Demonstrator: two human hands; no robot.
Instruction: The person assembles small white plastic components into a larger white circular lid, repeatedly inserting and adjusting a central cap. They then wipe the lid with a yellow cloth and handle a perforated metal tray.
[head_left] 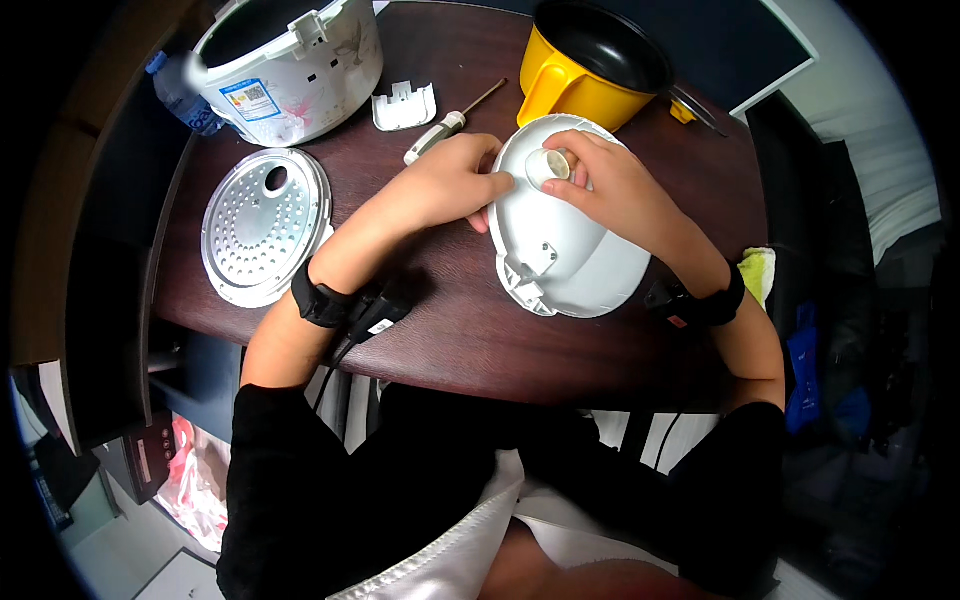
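Note:
A white rice cooker lid [590,270] lies tilted on the table in front of me, its hinge-like tabs toward me. My left hand [452,188] grips its left rim, thumb on top and the other fingers at the edge, partly hidden. With thumb and fingers, my right hand [618,192] closes round a small round whitish cap [550,170] at the upper part of the lid. Whether the cap is seated or lifted, I cannot tell. Beyond my left hand lies a screwdriver [438,136] with a light grey handle.
A white rice cooker body [320,90] stands at the far left, a small white plastic cover [404,106] beside it. Nearer lies a perforated metal inner lid [262,230]. A yellow pot [585,80] with a black inside stands at the back. A water bottle [185,100] stands far left.

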